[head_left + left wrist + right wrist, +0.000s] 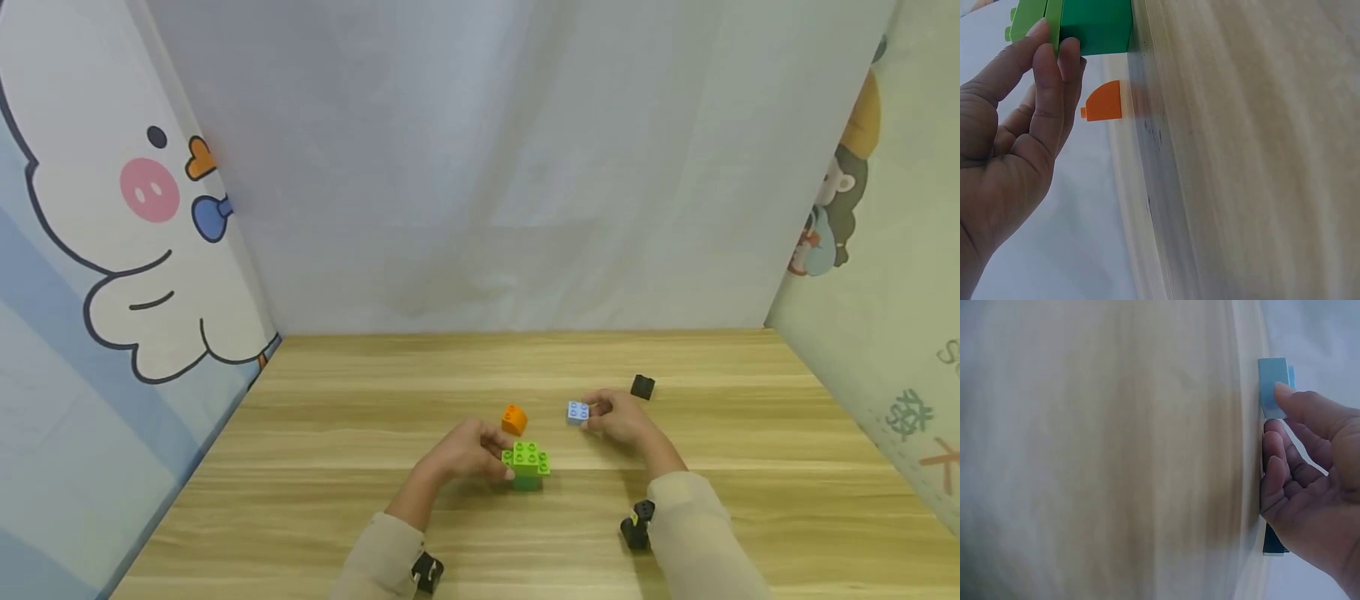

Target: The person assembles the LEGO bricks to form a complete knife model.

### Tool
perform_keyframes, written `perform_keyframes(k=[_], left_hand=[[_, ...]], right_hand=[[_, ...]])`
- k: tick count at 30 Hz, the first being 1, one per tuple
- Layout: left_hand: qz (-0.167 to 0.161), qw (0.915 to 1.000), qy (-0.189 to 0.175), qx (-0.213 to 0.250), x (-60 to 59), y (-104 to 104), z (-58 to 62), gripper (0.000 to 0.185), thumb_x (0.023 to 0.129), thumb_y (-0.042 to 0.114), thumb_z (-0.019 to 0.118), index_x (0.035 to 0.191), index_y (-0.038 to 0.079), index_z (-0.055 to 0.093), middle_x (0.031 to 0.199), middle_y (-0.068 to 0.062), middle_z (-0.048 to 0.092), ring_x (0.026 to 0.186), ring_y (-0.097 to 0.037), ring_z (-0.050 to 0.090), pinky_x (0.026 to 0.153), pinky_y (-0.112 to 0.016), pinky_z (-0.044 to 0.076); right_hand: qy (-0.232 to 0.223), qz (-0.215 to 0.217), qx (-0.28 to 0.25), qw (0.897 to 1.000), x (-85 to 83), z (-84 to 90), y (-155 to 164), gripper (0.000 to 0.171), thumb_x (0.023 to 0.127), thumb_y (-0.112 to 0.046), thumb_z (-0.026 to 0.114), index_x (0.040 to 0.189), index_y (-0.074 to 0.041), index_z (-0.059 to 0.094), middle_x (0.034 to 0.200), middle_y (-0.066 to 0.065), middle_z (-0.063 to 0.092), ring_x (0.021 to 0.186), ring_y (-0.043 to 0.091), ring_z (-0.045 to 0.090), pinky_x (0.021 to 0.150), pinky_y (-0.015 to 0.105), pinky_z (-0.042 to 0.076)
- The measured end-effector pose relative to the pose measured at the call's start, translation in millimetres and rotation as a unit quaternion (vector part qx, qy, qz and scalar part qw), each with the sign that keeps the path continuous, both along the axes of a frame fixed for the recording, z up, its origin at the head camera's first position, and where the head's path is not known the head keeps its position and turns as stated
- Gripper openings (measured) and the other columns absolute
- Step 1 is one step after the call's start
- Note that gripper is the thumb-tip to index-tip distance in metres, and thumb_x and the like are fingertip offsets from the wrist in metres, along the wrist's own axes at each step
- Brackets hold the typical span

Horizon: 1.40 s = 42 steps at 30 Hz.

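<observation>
Left hand point(465, 454) fingers clamp the green brick stack point(527, 464); right hand point(622, 421) pinches a light-blue brick point(577, 412) right of the stack, beyond which sits an orange brick point(513, 419).

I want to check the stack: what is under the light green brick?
A darker green brick sits under the light green brick; the left hand holds them. The studs between them are hidden.

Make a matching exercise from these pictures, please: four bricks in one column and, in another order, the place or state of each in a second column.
Things:
1. green brick stack
2. light blue brick
3. orange brick
4. black brick

Places or states:
A. lies alone on the table, farthest back
B. held by the left hand
C. free on the table, just behind the green stack
D. pinched by the right hand

Pairs: 1-B, 2-D, 3-C, 4-A
</observation>
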<state>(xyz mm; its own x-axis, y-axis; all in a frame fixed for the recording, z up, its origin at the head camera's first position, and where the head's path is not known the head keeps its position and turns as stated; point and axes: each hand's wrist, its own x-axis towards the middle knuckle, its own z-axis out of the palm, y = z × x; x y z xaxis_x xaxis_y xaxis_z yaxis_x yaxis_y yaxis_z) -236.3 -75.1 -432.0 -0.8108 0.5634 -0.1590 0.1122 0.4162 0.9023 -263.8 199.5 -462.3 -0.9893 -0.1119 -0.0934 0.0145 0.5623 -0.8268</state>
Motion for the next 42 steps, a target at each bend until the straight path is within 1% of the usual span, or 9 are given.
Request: perform_keyframes(k=[3, 8, 13, 20, 21, 25, 27, 32, 42], left_hand=[[0.0, 1.0, 0.001, -0.001, -0.7, 0, -0.8, 0.031, 0.061, 0.001, 0.074, 0.09, 0.001, 0.062, 0.08, -0.007, 0.059, 0.072, -0.018, 0.056, 0.062, -0.028, 0.048], [0.003, 1.0, 0.003, -0.004, -2.5, 1, 1.1, 0.032, 0.061, 0.001, 0.074, 0.09, 0.001, 0.062, 0.08, -0.006, 0.059, 0.073, -0.018, 0.055, 0.062, -0.028, 0.048], [0.003, 1.0, 0.0, 0.005, -1.9, 2, 2.2, 0.031, 0.06, 0.0, 0.074, 0.089, 0.001, 0.062, 0.08, -0.008, 0.059, 0.072, -0.018, 0.056, 0.06, -0.028, 0.048], [0.003, 0.9999, 0.009, 0.011, 17.9, 3, 28.1, 0.03, 0.063, -0.007, 0.07, 0.091, -0.006, 0.06, 0.082, -0.015, 0.058, 0.07, -0.018, 0.055, 0.061, -0.028, 0.047], [0.003, 0.9999, 0.011, 0.011, 18.3, 3, 28.6, 0.03, 0.063, -0.007, 0.07, 0.092, -0.007, 0.06, 0.082, -0.015, 0.058, 0.07, -0.018, 0.055, 0.061, -0.028, 0.047], [0.006, 0.9998, 0.016, 0.005, 13.9, 0, 23.2, 0.032, 0.062, -0.005, 0.07, 0.092, -0.006, 0.06, 0.082, -0.014, 0.058, 0.071, -0.019, 0.054, 0.062, -0.028, 0.047], [0.008, 0.9998, 0.015, -0.002, 9.5, -1, 18.1, 0.032, 0.063, -0.003, 0.071, 0.093, -0.004, 0.06, 0.083, -0.013, 0.058, 0.072, -0.018, 0.054, 0.063, -0.028, 0.047], [0.006, 0.9999, 0.011, 0.011, 0.3, -3, 4.4, 0.034, 0.062, -0.002, 0.072, 0.094, -0.001, 0.061, 0.082, -0.01, 0.059, 0.072, -0.018, 0.055, 0.062, -0.028, 0.047], [0.005, 0.9997, -0.005, 0.023, 3.7, -2, -1.2, 0.033, 0.06, -0.002, 0.073, 0.092, 0.0, 0.062, 0.081, -0.008, 0.06, 0.073, -0.018, 0.056, 0.063, -0.028, 0.048]], right_hand=[[0.007, -0.003, 0.004, 1.0, 1.3, 2.5, -1, 0.034, 0.074, -0.007, 0.065, 0.107, -0.003, 0.055, 0.092, 0.009, 0.054, 0.084, 0.022, 0.049, 0.071, 0.034, 0.04], [0.02, -0.004, -0.01, 1.0, 2.2, 8.8, -1, 0.032, 0.077, -0.008, 0.063, 0.107, -0.001, 0.055, 0.099, 0.011, 0.056, 0.092, 0.026, 0.051, 0.078, 0.04, 0.04], [0.02, -0.005, 0.0, 1.0, 5.7, 13.3, -2, 0.03, 0.077, -0.009, 0.063, 0.105, -0.001, 0.056, 0.098, 0.01, 0.056, 0.09, 0.024, 0.051, 0.075, 0.038, 0.041], [0.039, 0.002, -0.008, 0.999, 15.2, 17.6, -6, 0.033, 0.075, -0.012, 0.066, 0.105, -0.001, 0.058, 0.096, 0.009, 0.058, 0.085, 0.023, 0.053, 0.069, 0.034, 0.044], [0.043, 0.005, -0.01, 0.999, 16.1, 18.1, -7, 0.033, 0.075, -0.013, 0.066, 0.105, -0.001, 0.058, 0.096, 0.009, 0.058, 0.085, 0.023, 0.053, 0.068, 0.034, 0.044], [0.053, 0.008, -0.009, 0.998, 20.0, 20.5, -11, 0.035, 0.074, -0.015, 0.067, 0.105, -0.003, 0.058, 0.092, 0.007, 0.058, 0.082, 0.021, 0.054, 0.07, 0.034, 0.043], [0.06, 0.011, -0.009, 0.998, 22.0, 21.6, -12, 0.035, 0.074, -0.015, 0.067, 0.106, -0.004, 0.057, 0.092, 0.006, 0.058, 0.08, 0.02, 0.054, 0.069, 0.034, 0.043], [0.07, 0.012, -0.022, 0.997, 27.5, 23.5, -17, 0.032, 0.075, -0.012, 0.065, 0.105, -0.005, 0.058, 0.092, 0.007, 0.058, 0.077, 0.02, 0.054, 0.066, 0.032, 0.044], [0.064, 0.03, -0.052, 0.996, 41.4, 22.5, -21, 0.029, 0.075, -0.005, 0.063, 0.103, -0.001, 0.057, 0.092, 0.007, 0.058, 0.082, 0.02, 0.054, 0.07, 0.031, 0.045]])
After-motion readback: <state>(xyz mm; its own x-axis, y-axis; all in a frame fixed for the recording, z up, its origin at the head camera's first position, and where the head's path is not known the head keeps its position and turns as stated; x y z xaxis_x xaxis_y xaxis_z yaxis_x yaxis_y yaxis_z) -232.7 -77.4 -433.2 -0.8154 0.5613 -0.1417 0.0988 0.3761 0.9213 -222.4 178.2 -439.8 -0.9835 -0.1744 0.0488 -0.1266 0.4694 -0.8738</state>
